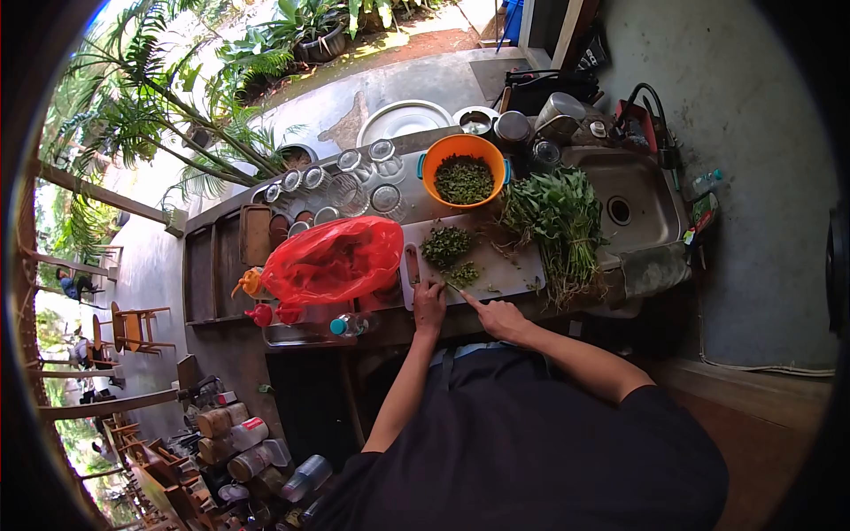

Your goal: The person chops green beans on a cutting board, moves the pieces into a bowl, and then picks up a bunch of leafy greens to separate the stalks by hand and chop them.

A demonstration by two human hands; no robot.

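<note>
My right hand (pixel 503 320) grips a knife (pixel 467 296), its blade pointing up and left over a white cutting board (pixel 522 261). Beside the blade, my left hand (pixel 429 308) is at the board's near left edge, fingers drawn together. What lies under those fingertips, if anything, I cannot make out. Chopped greens (pixel 446 246) form a dark pile on the board, with a smaller, lighter heap (pixel 463 274) close to the knife. To the right lies a large bunch of leafy greens (pixel 562 221) with stems and roots. An orange basin (pixel 432 181) beyond the board holds more chopped greens (pixel 464 180).
A red plastic bag (pixel 341 261) and a bottle with a teal cap (pixel 354 325) stand left of the board. Several upturned glasses (pixel 351 190) line the counter behind. At right is a metal sink (pixel 655 190); pots (pixel 513 128) crowd the back. Jars (pixel 239 435) sit lower left.
</note>
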